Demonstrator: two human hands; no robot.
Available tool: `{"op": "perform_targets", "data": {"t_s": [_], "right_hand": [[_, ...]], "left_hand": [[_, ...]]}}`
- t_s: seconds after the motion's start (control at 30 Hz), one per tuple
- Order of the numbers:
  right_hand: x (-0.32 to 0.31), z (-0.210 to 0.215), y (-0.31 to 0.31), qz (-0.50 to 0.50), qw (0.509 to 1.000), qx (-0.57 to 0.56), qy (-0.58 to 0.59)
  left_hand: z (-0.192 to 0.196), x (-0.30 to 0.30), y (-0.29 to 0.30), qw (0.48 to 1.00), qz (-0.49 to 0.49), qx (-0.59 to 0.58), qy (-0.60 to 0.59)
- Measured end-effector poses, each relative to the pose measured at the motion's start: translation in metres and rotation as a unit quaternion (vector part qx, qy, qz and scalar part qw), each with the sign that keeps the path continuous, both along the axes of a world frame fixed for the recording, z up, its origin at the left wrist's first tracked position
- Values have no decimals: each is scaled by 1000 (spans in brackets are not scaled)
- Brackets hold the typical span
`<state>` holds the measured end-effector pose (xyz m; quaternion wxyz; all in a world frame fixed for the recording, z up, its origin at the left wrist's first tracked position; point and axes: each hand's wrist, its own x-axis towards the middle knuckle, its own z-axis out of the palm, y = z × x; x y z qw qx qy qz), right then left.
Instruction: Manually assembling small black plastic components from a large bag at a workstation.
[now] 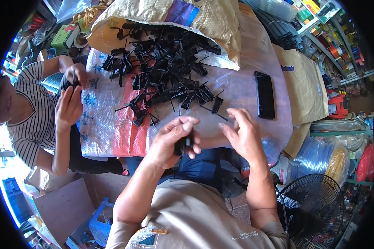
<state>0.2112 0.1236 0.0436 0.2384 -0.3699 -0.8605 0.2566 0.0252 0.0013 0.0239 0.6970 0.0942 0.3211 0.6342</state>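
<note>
The left hand [175,139] is closed around a small black plastic part [183,145], thumb and curled fingers pinching it just above the person's lap, at the near edge of the table [253,54]. Only a short piece of the part shows between the fingers; what shows runs roughly near to far, its upper end toward the table, but the hand covers most of it and which way it points cannot be told for sure.

The right hand [243,135] hovers just right of the left one, not touching the part. Its fingers are spread and slightly bent, holding nothing.

Farther off on the table lies a heap of black plastic parts [162,70], spilling toward the near side out of a tan woven sack [162,14] whose mouth opens at the far end. The parts lie crossed at all angles on a translucent woven sheet [108,124] with red and blue print. To the right of the heap a black phone [265,94] lies flat, long axis running near to far.

At the left a second person in a striped shirt [31,124] holds both hands [70,95] together on a dark piece at the table's left edge. A black fan [316,207] stands near right
</note>
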Motion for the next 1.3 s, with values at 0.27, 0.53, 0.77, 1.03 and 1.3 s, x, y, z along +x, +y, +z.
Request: {"op": "perform_targets", "data": {"t_s": [0.27, 0.53, 0.77, 1.03, 1.3], "right_hand": [[5, -14, -14, 32, 994, 96, 35], [-1, -6, -18, 110, 972, 62, 196], [2, -21, -19, 105, 924, -215, 298], [-6, -11, -27, 115, 862, -347, 351], [-6, -20, -25, 135, 894, -283, 320]], "left_hand": [[14, 11, 17, 960, 35, 4, 279], [22, 28, 12, 853, -1, 24, 521], [25, 28, 5, 809, 17, 132, 573], [15, 34, 5, 776, 136, 134, 602], [9, 36, 4, 747, 141, 126, 637]]}}
